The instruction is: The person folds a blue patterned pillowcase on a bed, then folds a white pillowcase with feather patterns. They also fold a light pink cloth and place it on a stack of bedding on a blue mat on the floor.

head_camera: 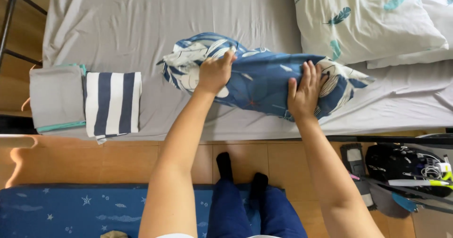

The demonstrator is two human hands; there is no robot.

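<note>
Pressing your right hand (306, 92) flat on the blue patterned cloth (264, 84), keep your left hand (214, 72), closed on its bunched edge, pulling evenly across the bed (141, 21).

Grey-sheeted bed (141, 21) beside tiled floor (118, 162)

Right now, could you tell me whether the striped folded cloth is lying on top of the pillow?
No, the striped folded cloth lies on the grey sheet near the bed's edge, far from the pillow.
</note>
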